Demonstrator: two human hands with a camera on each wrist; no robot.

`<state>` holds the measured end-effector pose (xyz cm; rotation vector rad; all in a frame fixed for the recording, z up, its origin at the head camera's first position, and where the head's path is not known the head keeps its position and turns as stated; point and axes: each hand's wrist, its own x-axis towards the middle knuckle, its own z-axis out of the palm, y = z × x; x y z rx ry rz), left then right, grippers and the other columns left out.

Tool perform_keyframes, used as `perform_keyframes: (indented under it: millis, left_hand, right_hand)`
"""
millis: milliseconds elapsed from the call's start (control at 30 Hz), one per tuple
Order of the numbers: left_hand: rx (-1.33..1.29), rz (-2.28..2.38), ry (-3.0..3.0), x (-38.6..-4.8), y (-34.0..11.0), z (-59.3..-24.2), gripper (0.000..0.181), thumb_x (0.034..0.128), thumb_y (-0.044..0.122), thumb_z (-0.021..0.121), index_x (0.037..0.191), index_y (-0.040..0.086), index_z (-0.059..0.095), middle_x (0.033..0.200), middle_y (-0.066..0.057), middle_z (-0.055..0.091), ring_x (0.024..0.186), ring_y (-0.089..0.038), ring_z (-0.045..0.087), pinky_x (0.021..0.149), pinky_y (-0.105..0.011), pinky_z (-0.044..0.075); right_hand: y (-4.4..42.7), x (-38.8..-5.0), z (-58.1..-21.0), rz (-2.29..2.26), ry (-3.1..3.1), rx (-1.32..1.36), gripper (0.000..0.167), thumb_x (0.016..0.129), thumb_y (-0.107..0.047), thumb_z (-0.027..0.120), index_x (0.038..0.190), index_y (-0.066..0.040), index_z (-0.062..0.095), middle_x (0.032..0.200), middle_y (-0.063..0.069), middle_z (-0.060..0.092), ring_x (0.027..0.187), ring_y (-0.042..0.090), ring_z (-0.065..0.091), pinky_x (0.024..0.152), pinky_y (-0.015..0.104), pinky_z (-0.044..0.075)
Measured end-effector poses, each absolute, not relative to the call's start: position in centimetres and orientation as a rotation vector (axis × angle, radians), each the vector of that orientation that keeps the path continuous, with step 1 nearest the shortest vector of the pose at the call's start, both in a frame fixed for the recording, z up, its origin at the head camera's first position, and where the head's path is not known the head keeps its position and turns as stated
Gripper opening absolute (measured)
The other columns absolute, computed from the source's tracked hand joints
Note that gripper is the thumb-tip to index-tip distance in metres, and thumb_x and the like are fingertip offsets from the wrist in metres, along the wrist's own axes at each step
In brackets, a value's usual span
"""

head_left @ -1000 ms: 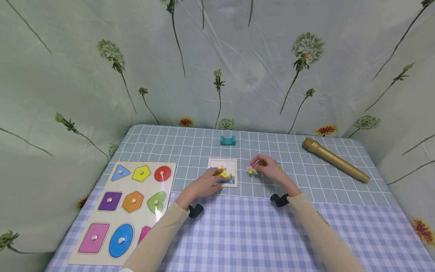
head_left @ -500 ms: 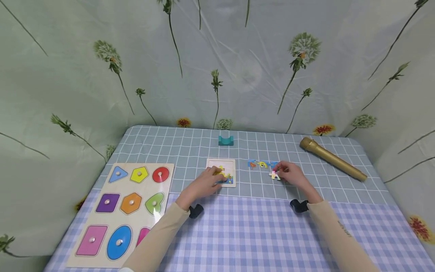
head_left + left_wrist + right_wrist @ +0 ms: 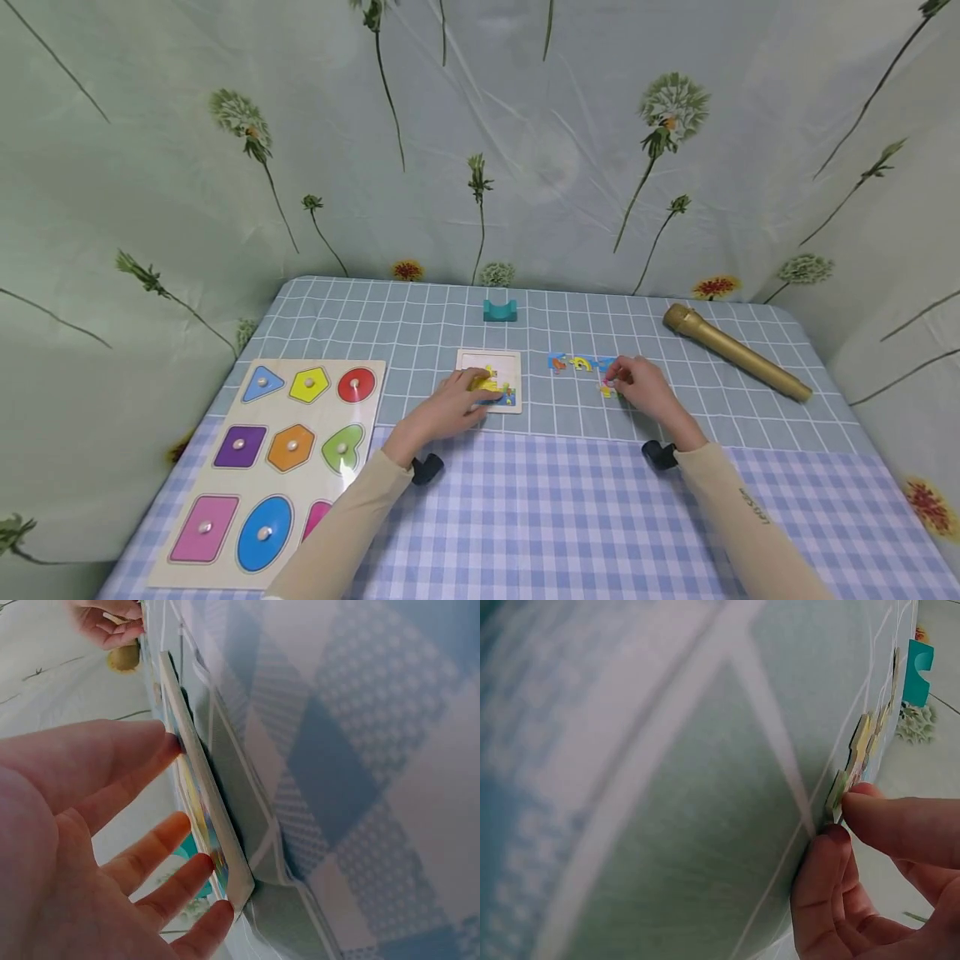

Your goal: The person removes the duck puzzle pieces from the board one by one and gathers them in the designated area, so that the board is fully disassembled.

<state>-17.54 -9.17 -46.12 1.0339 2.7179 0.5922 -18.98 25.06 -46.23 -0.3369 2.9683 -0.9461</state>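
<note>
The left hand (image 3: 447,407) lies with spread fingers on the small wooden puzzle tray (image 3: 468,357), touching the yellow and blue pieces in its lower part. In the left wrist view those fingertips (image 3: 196,859) meet the tray's near side (image 3: 196,761). Right of the tray, the right hand (image 3: 647,390) pinches a small puzzle piece (image 3: 606,389) low over the cloth. Thumb and fingers are at the green edge of a piece (image 3: 837,793) in the right wrist view. Just behind is a row of blue and yellow pieces (image 3: 581,363), its right end partly covered by the hand.
A large board of knobbed shapes (image 3: 277,483) lies at the left. A teal curved block (image 3: 500,311) stands behind the tray. The gold microphone-like object (image 3: 738,352) lies at the right. A printed curtain (image 3: 555,150) hangs behind the table.
The right hand has moved rightward from the left end of the loose pieces, uncovering most of their row. The left hand has stayed on the tray. The head view has shifted slightly.
</note>
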Motion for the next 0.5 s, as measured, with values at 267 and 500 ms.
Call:
perform_keyframes:
  millis: [267, 500]
  left_hand:
    - [1.047, 0.582, 2.741, -17.5, -10.4, -46.0, 0.035, 0.0967, 0.019, 0.057, 0.132, 0.016, 0.060, 0.141, -0.018, 0.041, 0.130, -0.037, 0.036, 0.104, -0.052, 0.031]
    - [0.981, 0.571, 2.734, -17.6, -11.5, -46.2, 0.034, 0.0963, 0.018, 0.056, 0.130, 0.014, 0.062, 0.144, -0.018, 0.040, 0.132, -0.036, 0.035, 0.105, -0.051, 0.030]
  right_hand:
    - [23.2, -19.3, -45.1, -1.081, 2.927, -0.426, 0.008, 0.081, 0.007, 0.061, 0.087, 0.002, 0.061, 0.076, 0.009, 0.057, 0.072, 0.024, 0.055, 0.065, 0.036, 0.045]
    - [17.1, -20.0, -44.5, -1.250, 2.744, -0.614, 0.016, 0.086, 0.007, 0.059, 0.101, 0.006, 0.063, 0.093, 0.015, 0.064, 0.082, 0.026, 0.059, 0.075, 0.037, 0.050]
